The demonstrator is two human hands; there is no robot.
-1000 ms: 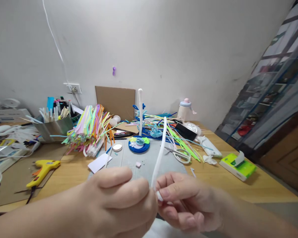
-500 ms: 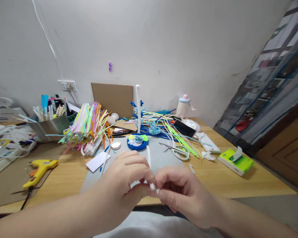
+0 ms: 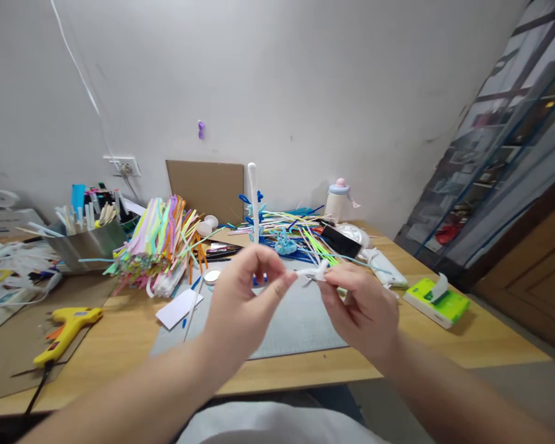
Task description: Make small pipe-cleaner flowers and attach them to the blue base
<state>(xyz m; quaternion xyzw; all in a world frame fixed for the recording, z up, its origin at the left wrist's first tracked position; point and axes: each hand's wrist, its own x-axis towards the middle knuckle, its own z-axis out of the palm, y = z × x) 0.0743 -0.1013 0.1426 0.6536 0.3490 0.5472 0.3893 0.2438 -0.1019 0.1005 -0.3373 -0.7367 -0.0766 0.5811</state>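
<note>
Both hands have risen and parted since the earlier frame, a thin, white, fuzzy strand (image 3: 309,271) now spanning them mid-frame.
The left hand's (image 3: 245,299) grip pinches one end between thumb and forefinger; the right hand's (image 3: 363,302) pinches beside the curled end, above the flat grey mat (image 3: 300,333). Too hard a pull could slip the strand loose or undo its curl; a careless forward reach might knock the upright white fuzzy rod (image 3: 253,197) left of centre.

Head view: I look forward and down from the wearer's head;
Worktop (image 3: 300,371): near, below me;
Wall (image 3: 277,92): farther, facing me
</note>
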